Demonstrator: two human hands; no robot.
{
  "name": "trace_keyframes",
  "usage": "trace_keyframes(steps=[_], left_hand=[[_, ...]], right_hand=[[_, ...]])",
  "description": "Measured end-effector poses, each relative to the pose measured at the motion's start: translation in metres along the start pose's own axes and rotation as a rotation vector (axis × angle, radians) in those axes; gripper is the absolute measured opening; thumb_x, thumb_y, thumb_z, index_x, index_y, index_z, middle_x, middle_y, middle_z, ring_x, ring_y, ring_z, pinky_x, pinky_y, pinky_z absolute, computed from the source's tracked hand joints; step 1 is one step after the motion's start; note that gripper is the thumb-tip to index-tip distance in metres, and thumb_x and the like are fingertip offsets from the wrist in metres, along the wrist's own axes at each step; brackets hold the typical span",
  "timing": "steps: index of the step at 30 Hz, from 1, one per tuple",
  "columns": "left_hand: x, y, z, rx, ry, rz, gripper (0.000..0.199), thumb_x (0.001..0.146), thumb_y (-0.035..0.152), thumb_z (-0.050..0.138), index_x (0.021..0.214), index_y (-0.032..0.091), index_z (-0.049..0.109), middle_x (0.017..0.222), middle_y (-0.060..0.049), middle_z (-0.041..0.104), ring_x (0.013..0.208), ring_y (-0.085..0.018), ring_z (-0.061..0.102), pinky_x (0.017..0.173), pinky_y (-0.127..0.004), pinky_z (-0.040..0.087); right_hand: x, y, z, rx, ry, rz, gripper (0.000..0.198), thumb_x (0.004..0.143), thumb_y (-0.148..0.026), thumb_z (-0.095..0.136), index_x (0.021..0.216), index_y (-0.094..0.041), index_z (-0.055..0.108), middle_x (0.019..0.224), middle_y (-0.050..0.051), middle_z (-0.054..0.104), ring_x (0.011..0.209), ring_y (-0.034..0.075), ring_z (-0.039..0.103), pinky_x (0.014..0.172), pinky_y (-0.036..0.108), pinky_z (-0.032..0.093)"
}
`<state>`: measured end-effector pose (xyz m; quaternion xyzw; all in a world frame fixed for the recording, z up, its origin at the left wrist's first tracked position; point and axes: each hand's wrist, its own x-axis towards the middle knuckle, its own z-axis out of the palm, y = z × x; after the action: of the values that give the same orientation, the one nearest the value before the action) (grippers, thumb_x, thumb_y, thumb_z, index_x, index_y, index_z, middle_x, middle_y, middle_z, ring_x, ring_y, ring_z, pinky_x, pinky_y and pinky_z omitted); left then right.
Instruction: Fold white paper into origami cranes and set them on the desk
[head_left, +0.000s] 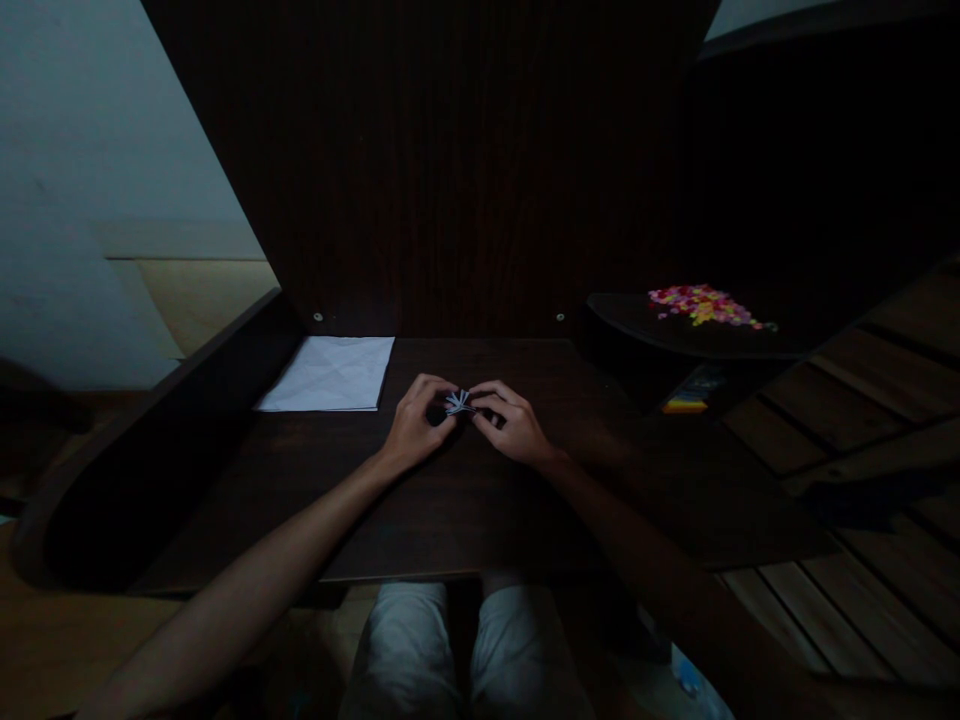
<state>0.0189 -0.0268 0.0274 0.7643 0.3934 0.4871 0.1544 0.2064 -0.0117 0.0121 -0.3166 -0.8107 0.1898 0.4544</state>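
Between my two hands, just above the dark wooden desk (450, 520), is a small white folded-paper piece (458, 402) with several thin spokes fanning out. My left hand (421, 418) pinches its left side, thumb below and fingers curled over the top. From the right, my right hand (511, 418) grips the other side with thumb and fingertips. The dim light hides the exact shape of the piece and its underside.
White paper sheets (330, 372) lie at the back left of the desk. On a raised dark shelf (622, 315) at the right sits a pile of small colourful pieces (705, 303). A yellow-orange item (685, 406) is beneath it. A tall dark panel (450, 170) closes the back.
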Motion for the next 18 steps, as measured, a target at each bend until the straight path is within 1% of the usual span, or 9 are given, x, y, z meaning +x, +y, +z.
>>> trace_keyframes(steps=[5,10,14,18], left_hand=[[-0.0002,-0.0012,0.0008,0.013,0.016,0.014,0.025,0.074,0.011,0.059,0.098,0.019,0.057,0.098,-0.005,0.052,0.088,-0.015,0.056,0.073,-0.026,0.052],[-0.0013,-0.0048,0.0024,0.048,0.035,0.046,0.027,0.073,0.01,0.06,0.098,0.019,0.057,0.098,-0.004,0.052,0.086,-0.014,0.056,0.072,-0.025,0.052],[-0.0014,-0.0036,0.0029,0.057,0.049,0.067,0.027,0.073,0.009,0.059,0.098,0.019,0.056,0.098,-0.004,0.052,0.088,-0.015,0.055,0.069,-0.025,0.053],[-0.0012,-0.0014,0.0028,0.062,0.047,0.092,0.028,0.073,0.008,0.059,0.098,0.019,0.056,0.097,-0.004,0.052,0.089,-0.015,0.055,0.07,-0.025,0.053]], right_hand=[[0.0001,-0.0005,0.0008,-0.012,0.0,-0.031,0.014,0.081,-0.023,0.058,0.093,-0.021,0.066,0.1,0.008,0.059,0.077,0.016,0.059,0.066,0.03,0.051],[-0.0011,0.0022,0.0026,-0.039,-0.003,-0.074,0.015,0.081,-0.024,0.059,0.094,-0.018,0.065,0.095,0.007,0.059,0.067,0.012,0.056,0.056,0.025,0.049],[-0.0018,0.0045,0.004,-0.037,-0.006,-0.093,0.015,0.081,-0.023,0.06,0.095,-0.018,0.064,0.093,0.006,0.059,0.063,0.01,0.054,0.056,0.024,0.049],[-0.0015,0.0054,0.0045,-0.042,-0.013,-0.093,0.014,0.081,-0.023,0.06,0.094,-0.018,0.064,0.091,0.005,0.059,0.064,0.011,0.055,0.057,0.024,0.049]])
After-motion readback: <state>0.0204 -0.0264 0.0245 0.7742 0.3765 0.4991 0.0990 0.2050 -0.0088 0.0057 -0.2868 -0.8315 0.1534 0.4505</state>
